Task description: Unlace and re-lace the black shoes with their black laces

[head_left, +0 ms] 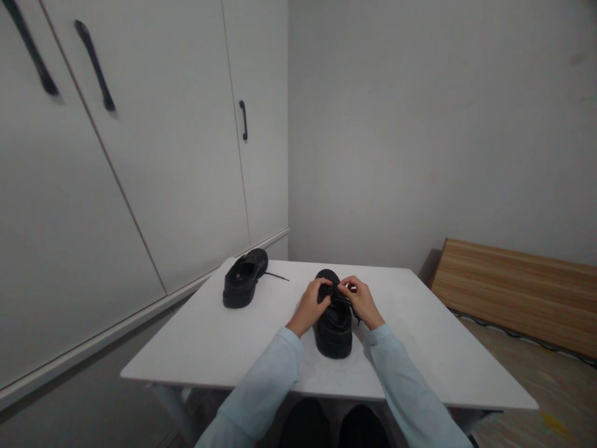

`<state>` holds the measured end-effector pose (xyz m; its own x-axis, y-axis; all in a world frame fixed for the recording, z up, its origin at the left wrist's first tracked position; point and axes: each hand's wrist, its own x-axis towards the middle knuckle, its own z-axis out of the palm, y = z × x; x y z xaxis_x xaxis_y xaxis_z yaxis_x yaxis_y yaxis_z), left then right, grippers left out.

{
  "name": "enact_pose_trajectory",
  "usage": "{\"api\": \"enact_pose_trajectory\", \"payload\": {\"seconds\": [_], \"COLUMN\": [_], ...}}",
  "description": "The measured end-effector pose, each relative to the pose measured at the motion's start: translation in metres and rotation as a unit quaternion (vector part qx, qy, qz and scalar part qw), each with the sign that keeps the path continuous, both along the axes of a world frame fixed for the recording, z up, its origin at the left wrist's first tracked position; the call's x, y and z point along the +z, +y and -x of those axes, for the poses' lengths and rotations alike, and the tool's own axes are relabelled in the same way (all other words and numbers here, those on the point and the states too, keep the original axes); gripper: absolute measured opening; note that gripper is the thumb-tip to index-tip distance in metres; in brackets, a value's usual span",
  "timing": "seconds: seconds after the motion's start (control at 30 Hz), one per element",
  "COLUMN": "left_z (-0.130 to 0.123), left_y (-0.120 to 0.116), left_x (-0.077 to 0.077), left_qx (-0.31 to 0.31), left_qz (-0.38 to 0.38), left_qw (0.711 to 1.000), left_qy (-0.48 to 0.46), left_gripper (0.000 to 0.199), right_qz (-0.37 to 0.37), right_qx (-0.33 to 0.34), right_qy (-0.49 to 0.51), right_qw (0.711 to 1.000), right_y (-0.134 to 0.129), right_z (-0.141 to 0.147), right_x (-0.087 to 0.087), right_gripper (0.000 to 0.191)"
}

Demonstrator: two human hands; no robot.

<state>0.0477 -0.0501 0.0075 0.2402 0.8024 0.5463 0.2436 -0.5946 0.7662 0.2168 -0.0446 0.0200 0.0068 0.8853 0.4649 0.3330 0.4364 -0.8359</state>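
A black lace-up shoe [334,339] stands on the white table [196,348], its heel toward me and its toe pointing away. My left hand [311,305] grips the left side of its upper, thumb near the opening and fingers over the lacing. From the right, my right hand [362,303] pinches a dark shoelace at the lacing, with thumb and forefinger together. Part of the black lace hangs down the shoe's right side. Exactly how the lace runs between the fingertips is too dark and small to make out.
Another black shoe [240,286] stands at the table's back left, its lace [278,276] trailing right onto the tabletop. White cabinets [172,155] line the left side. A wood-grain panel [517,292] leans by the wall on the right. My knees [305,426] are under the front edge.
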Motion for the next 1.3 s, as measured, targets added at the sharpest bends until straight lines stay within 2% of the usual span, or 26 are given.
{"api": "enact_pose_trajectory", "payload": {"seconds": [0.57, 0.67, 0.83, 1.07, 1.2, 1.3], "left_z": [-0.0010, -0.0005, -0.0001, -0.0001, -0.0004, -0.0005], "left_y": [-0.0026, -0.0021, -0.0010, -0.0016, -0.0023, -0.0028], "left_x": [0.0036, 0.0025, 0.0009, 0.0029, 0.0033, 0.0035], "left_qx": [0.002, -0.001, 0.003, 0.003, 0.002, 0.000], "left_qz": [0.007, 0.004, 0.004, 0.010, 0.009, 0.008], "left_qw": [1.000, 1.000, 1.000, 1.000, 1.000, 1.000], "left_qy": [0.002, 0.001, -0.001, 0.001, 0.003, 0.004], "left_gripper": [0.034, 0.034, 0.033, 0.034, 0.033, 0.034], "right_qz": [0.003, 0.027, 0.073, 0.004, -0.038, -0.075], "right_qx": [0.045, 0.077, 0.115, 0.021, -0.052, -0.078], "right_qy": [0.054, 0.095, 0.144, 0.122, 0.072, 0.021], "right_qw": [0.998, 0.992, 0.980, 0.992, 0.995, 0.994], "right_y": [-0.0023, -0.0050, -0.0101, -0.0021, -0.0018, -0.0045], "right_z": [0.0011, -0.0002, -0.0013, -0.0006, -0.0012, -0.0001], "right_x": [0.0041, 0.0057, 0.0082, 0.0029, 0.0011, 0.0012], "right_gripper": [0.021, 0.021, 0.035, 0.022, 0.012, 0.008]}}
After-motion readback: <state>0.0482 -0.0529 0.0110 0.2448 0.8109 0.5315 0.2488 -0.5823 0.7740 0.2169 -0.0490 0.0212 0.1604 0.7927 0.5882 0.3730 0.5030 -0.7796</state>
